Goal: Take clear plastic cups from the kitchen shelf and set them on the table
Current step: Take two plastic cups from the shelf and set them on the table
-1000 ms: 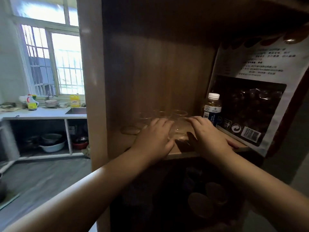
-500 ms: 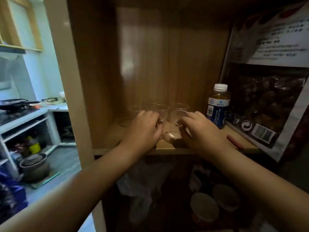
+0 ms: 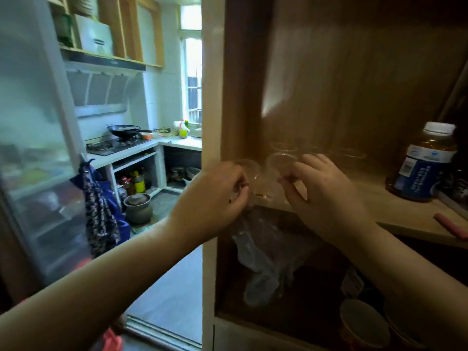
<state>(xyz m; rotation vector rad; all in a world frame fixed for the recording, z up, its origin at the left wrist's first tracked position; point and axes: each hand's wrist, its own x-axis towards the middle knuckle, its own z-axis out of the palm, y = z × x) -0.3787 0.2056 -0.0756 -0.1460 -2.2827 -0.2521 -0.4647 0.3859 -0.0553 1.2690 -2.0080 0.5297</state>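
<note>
Now, two clear plastic cups sit at the front edge of the wooden shelf (image 3: 395,209), one in each of my hands. My left hand (image 3: 215,196) has its fingers (image 3: 238,178) curled around the left cup (image 3: 249,171), which is already out past the shelf's front edge by the cabinet post (image 3: 211,122); my right hand (image 3: 326,193) pinches the right cup (image 3: 279,164) by its near wall, thumb and fingertips closed on it. Both cups stand roughly upright, mouths up, just beside each other, and each lies just ahead of its own hand's fingers, so I judge the next move is a straight pull back toward me. More clear cups (image 3: 285,147) stand further back on the shelf, but they are faint against the dark wood and I cannot count them. Off to the right a bottle (image 3: 425,165) with a blue label stands well apart. Whether the right cup's base touches the shelf I cannot tell, as it blurs into the wood. No worktop for setting down is in view.
</note>
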